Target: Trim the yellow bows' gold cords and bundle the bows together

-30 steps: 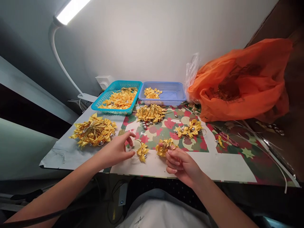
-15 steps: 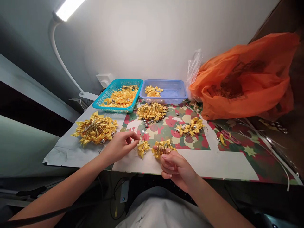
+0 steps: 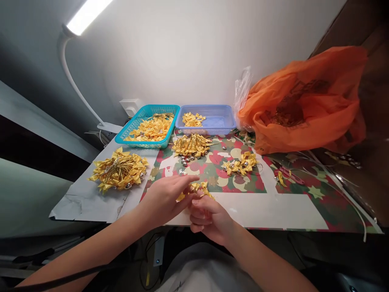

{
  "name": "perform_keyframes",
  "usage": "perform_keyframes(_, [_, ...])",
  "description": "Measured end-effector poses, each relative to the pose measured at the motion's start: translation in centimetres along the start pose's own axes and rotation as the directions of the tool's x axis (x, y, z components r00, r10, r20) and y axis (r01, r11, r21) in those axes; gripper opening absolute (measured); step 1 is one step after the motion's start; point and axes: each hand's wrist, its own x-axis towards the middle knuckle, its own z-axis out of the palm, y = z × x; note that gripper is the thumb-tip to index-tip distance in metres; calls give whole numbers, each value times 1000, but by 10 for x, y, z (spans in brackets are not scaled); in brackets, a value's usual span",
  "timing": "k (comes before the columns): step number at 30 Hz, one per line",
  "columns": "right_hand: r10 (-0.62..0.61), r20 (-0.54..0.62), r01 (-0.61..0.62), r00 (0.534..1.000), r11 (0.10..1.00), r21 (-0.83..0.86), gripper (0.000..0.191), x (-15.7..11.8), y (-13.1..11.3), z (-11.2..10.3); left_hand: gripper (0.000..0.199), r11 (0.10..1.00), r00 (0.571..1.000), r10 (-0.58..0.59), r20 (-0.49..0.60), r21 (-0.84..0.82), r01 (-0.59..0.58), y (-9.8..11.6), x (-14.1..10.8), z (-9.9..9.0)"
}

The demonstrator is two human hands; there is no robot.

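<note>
My right hand point(image 3: 209, 217) is closed around a small bunch of yellow ribbon flowers point(image 3: 200, 187) with gold wire stems, just above the table's near edge. Held against it from the left is my left hand point(image 3: 165, 198), its fingers stretched out over the bunch and its thumb lower, by the right fingers. A bit of yellow ribbon shows between that thumb and the fingers. The left hand hides part of the bunch. Left of it lies a large bundle of similar flowers point(image 3: 118, 170) with gold stems and silver bells.
Behind stand a teal basket point(image 3: 165, 142) of flowers and a blue basket point(image 3: 221, 130) with a few. Another bundle point(image 3: 193, 145), loose bells point(image 3: 185, 160) and a flower cluster point(image 3: 243, 163) lie mid-table. An orange bag point(image 3: 304, 134), pink-handled scissors point(image 3: 293, 176) and a lamp point(image 3: 68, 73) surround them.
My left hand has moved right, bringing the single flower it pinched up to the right hand's bunch, and its fingers have straightened. My right hand has shifted slightly left.
</note>
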Motion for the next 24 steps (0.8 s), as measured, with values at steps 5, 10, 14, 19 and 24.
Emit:
perform_keyframes(5, [15,24,-16,1000,998,54,37,1,-5,-4,29,966,974,223,36,123,-226,1,7,-12])
perform_keyframes(10, [-14,-22,15,1000,1000,9,42,4,-7,-1,24,944,951,301,-74,164,-286,-4,7,-10])
perform_keyframes(14, [-37,-66,37,997,999,4,39,3,-13,2,18,970,949,243,-200,57,-237,-8,4,-7])
perform_keyframes(19, [-59,-99,61,993,998,21,34,-2,-27,3,15,948,898,-312,-309,-167,272,-39,21,-11])
perform_keyframes(24, [-119,-124,121,985,993,4,36,-6,-40,6,15,886,853,-445,-271,7,464,-89,63,-14])
